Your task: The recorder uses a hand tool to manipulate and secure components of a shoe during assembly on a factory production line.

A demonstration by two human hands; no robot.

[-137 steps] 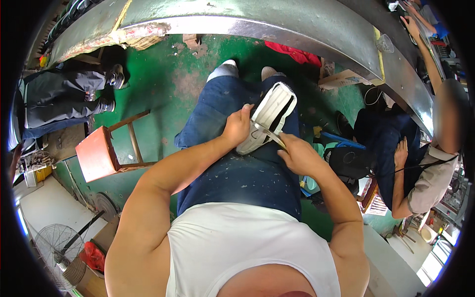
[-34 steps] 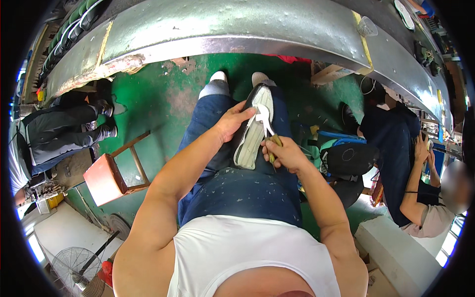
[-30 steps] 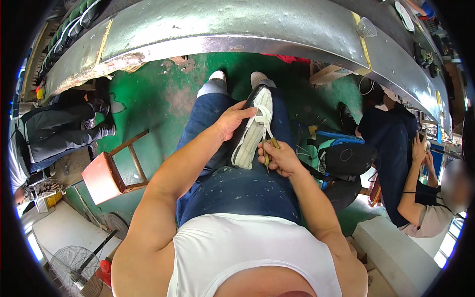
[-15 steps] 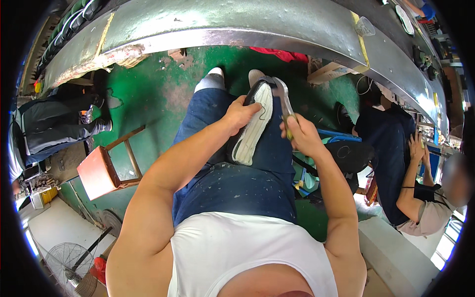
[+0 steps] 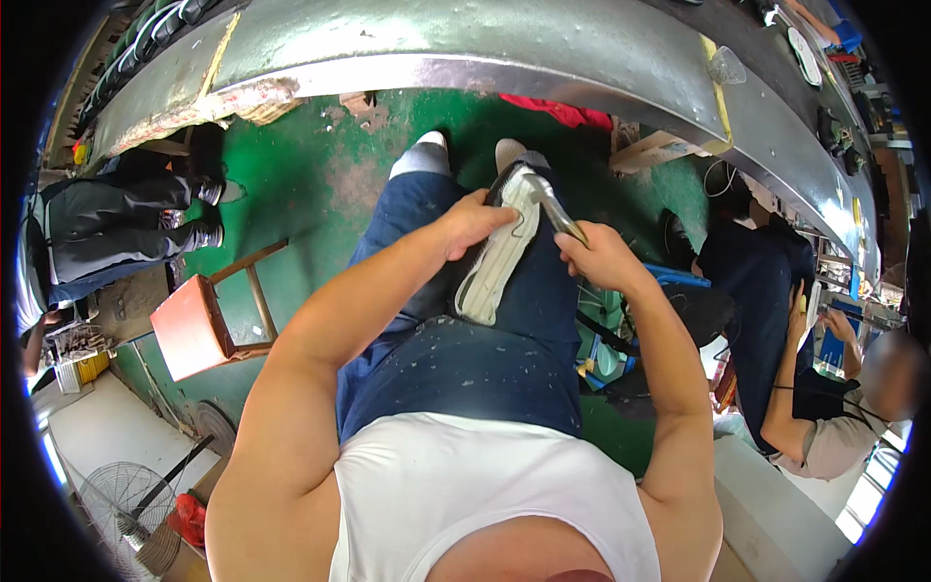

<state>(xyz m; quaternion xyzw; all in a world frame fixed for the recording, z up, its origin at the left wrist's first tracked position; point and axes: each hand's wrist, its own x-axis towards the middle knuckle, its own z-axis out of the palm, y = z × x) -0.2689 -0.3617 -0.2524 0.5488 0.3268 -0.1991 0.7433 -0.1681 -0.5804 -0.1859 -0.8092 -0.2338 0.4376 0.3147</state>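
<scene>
An upturned shoe (image 5: 490, 272) with a whitish underside and dark sides lies lengthwise along my thighs, its toe pointing away from me. My left hand (image 5: 470, 226) grips it from the left side, thumb pressed on the underside. Beside that thumb a thin dark curved line shows on the pale surface. In my right hand (image 5: 601, 256) is a hammer (image 5: 560, 210), fingers closed round its handle. The metal head rests on or just above the toe end of the shoe; I cannot tell whether it touches.
A metal-topped bench (image 5: 436, 44) curves across the far side. On the left stands a stool (image 5: 192, 330) with a reddish seat, with a fan (image 5: 121, 504) nearer me. A co-worker (image 5: 824, 417) sits at the right. Another person's legs (image 5: 121, 233) show at the left.
The hammer has swung from upright beside the toe to a slant, its head now over the toe's underside. The shoe stays in my left hand. The co-worker's hands have moved apart.
</scene>
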